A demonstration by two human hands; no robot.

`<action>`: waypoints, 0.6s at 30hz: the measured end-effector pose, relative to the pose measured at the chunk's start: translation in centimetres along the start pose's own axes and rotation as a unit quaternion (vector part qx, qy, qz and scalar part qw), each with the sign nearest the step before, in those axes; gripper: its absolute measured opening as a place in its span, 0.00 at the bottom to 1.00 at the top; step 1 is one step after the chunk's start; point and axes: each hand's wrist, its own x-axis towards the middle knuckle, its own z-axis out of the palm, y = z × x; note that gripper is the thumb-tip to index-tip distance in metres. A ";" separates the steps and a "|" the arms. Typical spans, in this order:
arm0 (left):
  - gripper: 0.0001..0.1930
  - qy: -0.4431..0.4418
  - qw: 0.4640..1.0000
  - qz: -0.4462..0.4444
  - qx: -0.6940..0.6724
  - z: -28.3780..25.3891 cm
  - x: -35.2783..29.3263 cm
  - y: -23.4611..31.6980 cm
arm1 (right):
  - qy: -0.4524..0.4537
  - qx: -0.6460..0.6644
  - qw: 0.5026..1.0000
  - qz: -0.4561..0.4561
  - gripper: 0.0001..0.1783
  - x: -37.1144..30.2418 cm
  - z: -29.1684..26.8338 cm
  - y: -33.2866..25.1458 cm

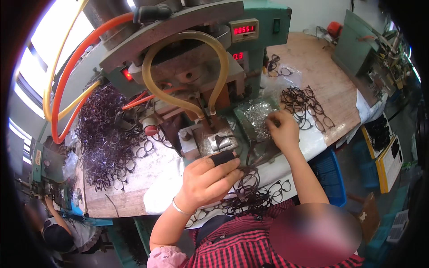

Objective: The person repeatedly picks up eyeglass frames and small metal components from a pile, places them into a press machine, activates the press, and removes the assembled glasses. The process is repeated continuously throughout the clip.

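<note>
Two hands work at the wooden bench's near edge (134,203), where little bare room is left between heaps of frames. Left hand (206,177) (a black sleeve on one finger) is curled round a dark eyeglass frame (250,175) just before the green press (192,67). Right hand (282,129) pinches, apparently, into a clear bag of small silvery parts (257,117). Loose frames (107,134) crowd the left side.

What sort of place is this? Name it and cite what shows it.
Likely an eyeglass-frame workshop: a green press machine with hoses, heaps of dark frames on the bench, and the left hand holding a frame while the right hand picks small metal parts.
</note>
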 end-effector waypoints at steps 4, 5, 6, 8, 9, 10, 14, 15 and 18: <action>0.12 0.008 1.000 -0.005 -0.019 0.1 0.2 -0.3 | 0.001 0.026 1.000 0.009 0.07 0.1 0.4 1.0; 0.12 0.016 0.999 -0.008 -0.028 0.2 0.3 -0.3 | 0.013 0.039 0.999 -0.002 0.08 0.3 0.4 1.1; 0.13 0.016 0.999 -0.011 -0.032 0.2 0.0 -0.3 | 0.013 0.053 0.998 0.002 0.08 0.5 0.3 0.8; 0.12 0.024 0.999 -0.027 -0.030 0.7 -0.2 0.3 | 0.013 0.083 0.996 0.009 0.09 0.6 0.1 -0.1; 0.12 0.024 0.999 -0.037 -0.031 0.9 -0.8 0.8 | 0.022 0.105 0.994 0.026 0.08 0.1 -0.4 -0.5; 0.13 0.039 0.992 -0.104 -0.060 1.2 -2.1 2.0 | 0.025 0.134 0.990 0.039 0.08 -0.2 -0.8 -1.1; 0.28 0.235 0.932 -0.273 -0.044 1.3 -9.9 4.2 | 0.033 0.255 0.959 0.117 0.07 -2.9 -0.2 0.1; 0.31 0.282 0.894 -0.344 -0.060 0.9 -10.8 4.2 | 0.029 0.285 0.947 0.143 0.07 -3.6 -0.7 -0.1; 0.29 0.066 0.912 -0.399 -0.073 -2.0 -9.1 3.4 | 0.003 0.314 0.937 0.153 0.07 -2.6 -1.4 -1.4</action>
